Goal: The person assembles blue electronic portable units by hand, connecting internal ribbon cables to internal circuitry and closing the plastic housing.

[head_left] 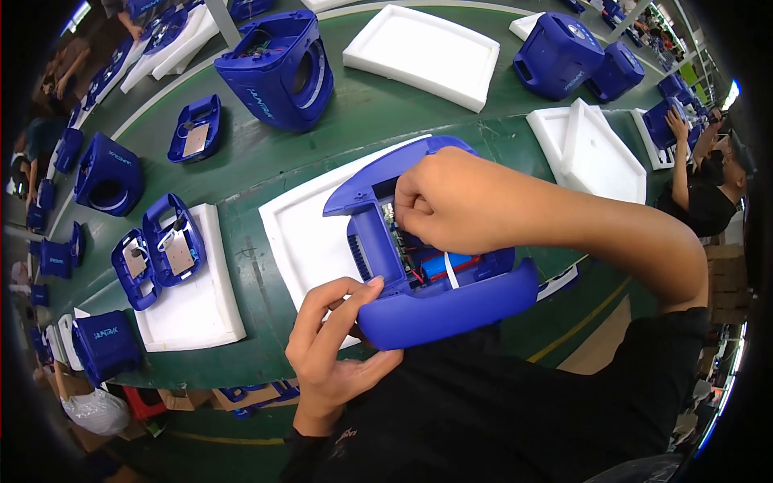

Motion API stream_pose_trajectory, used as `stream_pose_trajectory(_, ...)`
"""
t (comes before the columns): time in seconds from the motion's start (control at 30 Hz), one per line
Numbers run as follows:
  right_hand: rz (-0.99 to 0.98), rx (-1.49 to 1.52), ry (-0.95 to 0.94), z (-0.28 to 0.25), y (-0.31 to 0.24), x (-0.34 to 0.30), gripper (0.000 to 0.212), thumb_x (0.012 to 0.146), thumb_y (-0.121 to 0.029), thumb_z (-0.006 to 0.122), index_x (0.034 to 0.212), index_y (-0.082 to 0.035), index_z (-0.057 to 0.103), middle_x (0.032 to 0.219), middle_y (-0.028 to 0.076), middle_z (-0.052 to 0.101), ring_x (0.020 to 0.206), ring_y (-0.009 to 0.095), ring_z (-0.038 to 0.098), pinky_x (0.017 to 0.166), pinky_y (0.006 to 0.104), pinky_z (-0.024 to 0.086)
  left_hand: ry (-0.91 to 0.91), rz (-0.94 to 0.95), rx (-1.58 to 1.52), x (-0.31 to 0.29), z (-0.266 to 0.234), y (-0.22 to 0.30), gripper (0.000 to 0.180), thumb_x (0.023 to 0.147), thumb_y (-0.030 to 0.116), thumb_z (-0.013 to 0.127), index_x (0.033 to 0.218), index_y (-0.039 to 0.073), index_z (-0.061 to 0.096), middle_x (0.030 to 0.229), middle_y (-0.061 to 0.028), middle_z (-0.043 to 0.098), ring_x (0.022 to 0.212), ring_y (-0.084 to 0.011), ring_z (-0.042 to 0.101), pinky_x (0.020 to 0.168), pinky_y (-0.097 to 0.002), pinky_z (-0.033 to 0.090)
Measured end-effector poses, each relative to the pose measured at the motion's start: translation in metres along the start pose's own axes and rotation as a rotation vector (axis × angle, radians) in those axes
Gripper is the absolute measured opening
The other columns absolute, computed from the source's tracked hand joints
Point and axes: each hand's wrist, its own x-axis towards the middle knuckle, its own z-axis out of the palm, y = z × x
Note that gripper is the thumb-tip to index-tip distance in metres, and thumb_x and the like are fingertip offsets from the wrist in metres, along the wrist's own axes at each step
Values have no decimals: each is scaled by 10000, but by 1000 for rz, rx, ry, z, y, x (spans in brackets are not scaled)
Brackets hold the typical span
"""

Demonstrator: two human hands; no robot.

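Observation:
An open blue plastic speaker housing (451, 310) lies in front of me, partly over a white foam tray (291, 249). My left hand (330, 346) grips its near left corner, thumb on top and the other fingers around the side. Reaching into the cavity from the right, my right hand (451, 197) has its fingers curled together, and whatever they hold is hidden. Beside those fingers shows a strip of green circuit board (396, 233) with thin wires. A blue-wrapped battery pack (439, 267) sits inside near the front wall, with a white strap (451, 272) across it.
Two blue covers with wiring (177, 249) rest on a left foam tray (189, 322). Another blue cover (195, 129) lies farther back, near a large speaker housing (278, 72). Foam trays (588, 149) overlap at right, where a co-worker (708, 185) handles a blue housing.

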Motion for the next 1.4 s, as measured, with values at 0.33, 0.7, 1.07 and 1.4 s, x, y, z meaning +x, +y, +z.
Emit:
stream_pose_trajectory(0.33,89,-142,-93,-1,-1,9,220,946,-144,665,946,23,809,879,238,791,875,418,785,849,488,622,0,-20,17,-1,2,4,646,658,-14,883,1301,-6,821,1177,-130,705,898,-162,749,677,-271,619)
stream_pose_trajectory(0.7,78,-151,-125,-1,-1,11,233,947,-146,650,953,11,821,914,245,801,917,427,790,875,498,626,-5,-36,19,2,0,6,652,655,-21,886,1304,11,826,1172,-125,712,889,-161,727,673,-272,618)
stream_pose_trajectory(1.07,122,-199,-162,2,-13,15,240,941,-138,645,960,12,831,926,257,801,913,433,790,880,503,630,-9,-8,23,-4,-7,2,661,658,-23,892,1314,13,822,1164,-123,713,878,-162,724,663,-273,619)
stream_pose_trajectory(1.4,90,-218,-135,4,-14,13,249,942,-142,643,973,19,829,937,268,800,912,441,789,886,508,629,-8,1,21,-5,-9,0,654,667,-15,893,1317,16,822,1167,-126,713,875,-161,726,660,-267,614)
